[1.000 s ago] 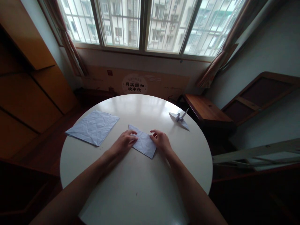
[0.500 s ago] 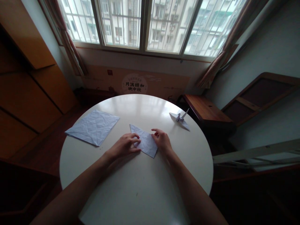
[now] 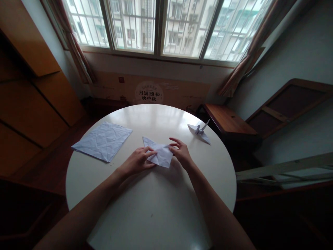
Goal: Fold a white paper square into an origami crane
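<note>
A folded piece of white paper [image 3: 161,157] is between my hands near the middle of the round table. My left hand [image 3: 140,159] grips its left side, the fingers on top and the thumb low at the near edge. At the paper's right corner, my right hand [image 3: 180,152] pinches it between thumb and finger, with the other fingers raised. That right side looks lifted off the tabletop. A creased sheet of paper [image 3: 102,141] lies flat at the left, and a folded paper crane [image 3: 199,130] stands at the far right.
The white round table [image 3: 153,215] fills the middle of the view. Beyond its right edge is a low wooden stool or bench [image 3: 229,119]. Wooden cabinets [image 3: 52,114] stand at the left, and a barred window [image 3: 156,27] is behind.
My right hand has closed on the paper's right corner and raised it slightly. The paper has bent and tilted up, while the left hand stays at its left side.
</note>
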{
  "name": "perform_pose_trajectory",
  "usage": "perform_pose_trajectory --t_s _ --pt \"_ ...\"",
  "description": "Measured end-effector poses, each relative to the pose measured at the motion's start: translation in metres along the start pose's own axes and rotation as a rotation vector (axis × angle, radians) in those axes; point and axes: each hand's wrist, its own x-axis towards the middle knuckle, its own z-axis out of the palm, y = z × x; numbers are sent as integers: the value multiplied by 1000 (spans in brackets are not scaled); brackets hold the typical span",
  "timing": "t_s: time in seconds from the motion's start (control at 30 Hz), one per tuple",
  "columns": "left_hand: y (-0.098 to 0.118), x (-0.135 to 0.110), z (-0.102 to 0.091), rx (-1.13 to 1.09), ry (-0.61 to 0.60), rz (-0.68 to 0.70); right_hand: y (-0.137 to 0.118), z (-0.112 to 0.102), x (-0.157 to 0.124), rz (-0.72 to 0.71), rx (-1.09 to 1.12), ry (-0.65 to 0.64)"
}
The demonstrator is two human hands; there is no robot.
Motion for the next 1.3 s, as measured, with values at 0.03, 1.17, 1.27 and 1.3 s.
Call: perform_pose_trajectory --t_s 0.03,1.17,1.27,1.3 --pt "-1 0 1 7 -1 2 0 -1 1 -14 -33 24" --pt "-7 -3 6 -12 -117 -31 -13 3 -16 -480 -672 -307" --pt "-4 -1 6 -69 -55 -77 -16 3 -18 -394 -679 -299" --pt "-4 0 6 -90 -30 -103 -17 3 -18 -375 -684 -294"
